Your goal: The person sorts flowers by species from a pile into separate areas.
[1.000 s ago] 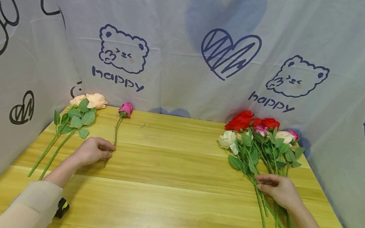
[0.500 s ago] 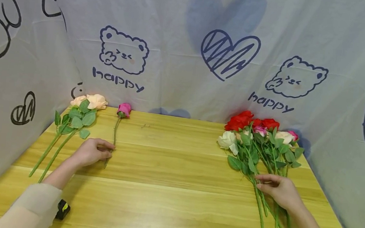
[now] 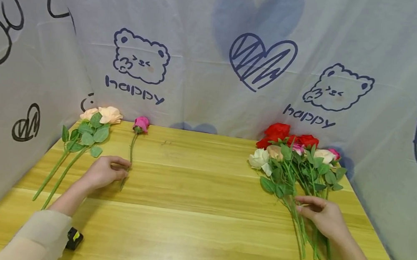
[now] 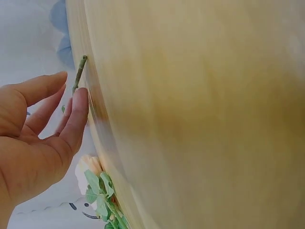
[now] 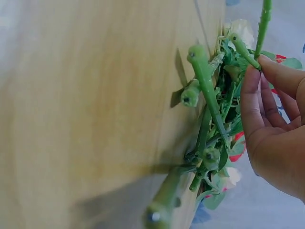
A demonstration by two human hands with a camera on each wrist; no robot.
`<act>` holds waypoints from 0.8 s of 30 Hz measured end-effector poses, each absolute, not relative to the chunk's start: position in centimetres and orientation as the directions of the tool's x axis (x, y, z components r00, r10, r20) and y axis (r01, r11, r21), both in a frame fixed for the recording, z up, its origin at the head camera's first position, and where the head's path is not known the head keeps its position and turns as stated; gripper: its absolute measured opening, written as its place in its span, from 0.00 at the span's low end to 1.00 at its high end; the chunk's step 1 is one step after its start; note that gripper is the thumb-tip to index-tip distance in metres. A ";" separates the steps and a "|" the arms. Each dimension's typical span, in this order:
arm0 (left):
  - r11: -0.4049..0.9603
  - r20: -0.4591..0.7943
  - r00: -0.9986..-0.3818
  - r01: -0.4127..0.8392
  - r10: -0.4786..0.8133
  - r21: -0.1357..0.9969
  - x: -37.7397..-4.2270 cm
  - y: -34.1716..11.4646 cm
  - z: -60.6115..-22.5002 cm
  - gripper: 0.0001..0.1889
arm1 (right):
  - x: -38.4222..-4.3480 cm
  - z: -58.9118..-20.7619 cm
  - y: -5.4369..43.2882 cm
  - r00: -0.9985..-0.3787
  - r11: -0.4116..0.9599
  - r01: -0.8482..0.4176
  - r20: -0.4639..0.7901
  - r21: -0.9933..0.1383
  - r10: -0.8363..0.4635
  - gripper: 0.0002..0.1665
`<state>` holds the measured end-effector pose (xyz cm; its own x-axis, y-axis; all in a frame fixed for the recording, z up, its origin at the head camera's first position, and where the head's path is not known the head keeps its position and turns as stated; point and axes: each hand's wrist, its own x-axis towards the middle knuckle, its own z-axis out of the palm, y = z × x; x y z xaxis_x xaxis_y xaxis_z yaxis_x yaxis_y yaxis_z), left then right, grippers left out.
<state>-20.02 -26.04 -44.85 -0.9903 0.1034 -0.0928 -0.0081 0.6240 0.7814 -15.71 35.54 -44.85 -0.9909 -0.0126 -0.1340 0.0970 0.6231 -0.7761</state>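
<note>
On the left, my left hand (image 3: 106,172) lies beside the thin stem of a pink rose (image 3: 141,124). In the left wrist view its thumb and fingers (image 4: 81,100) are apart, with the cut end of the stem (image 4: 81,71) showing just past a fingertip. My right hand (image 3: 322,216) is over the stems of a bunch of roses at the right. Between thumb and forefinger it pinches a green stem (image 5: 263,28), seen in the right wrist view. A red rose (image 3: 277,131), a white rose (image 3: 259,158) and a peach rose (image 3: 275,152) head this bunch.
Two peach roses (image 3: 110,115) with green leaves lie at the table's left edge. More red roses (image 3: 307,140) and leafy stems crowd the right side. Printed white cloth (image 3: 198,83) walls the wooden table (image 3: 199,229) at the back and sides.
My right hand has lifted slightly and shifted right with the pinched stem; a red rose head has moved up and a peach one shows more. The pink rose's head has shifted slightly left.
</note>
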 end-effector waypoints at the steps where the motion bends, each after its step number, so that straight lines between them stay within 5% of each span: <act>1: 0.628 -0.090 -0.991 -0.009 0.098 0.778 -20.0 -26.0 -44.8 0.18 | -15.7 -44.8 35.5 -0.991 0.624 0.099 -0.132 -0.775 -0.007 0.27; 14: 0.612 0.033 -0.997 0.066 0.065 0.788 -19.6 -22.8 -43.2 0.19 | -15.3 -44.2 34.9 -0.998 0.621 0.060 -0.036 -0.782 0.050 0.29; 24: 0.424 0.145 -0.977 0.199 0.158 0.883 -20.0 -15.2 -42.0 0.17 | -15.6 -42.6 33.0 -0.992 0.433 -0.025 0.078 -0.901 0.103 0.31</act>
<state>-19.96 -15.19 -41.98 -0.9768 0.1577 0.1447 0.1993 0.4241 0.8834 -15.64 32.96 -42.57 -0.9916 0.1032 0.0776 -0.0255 0.4327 -0.9012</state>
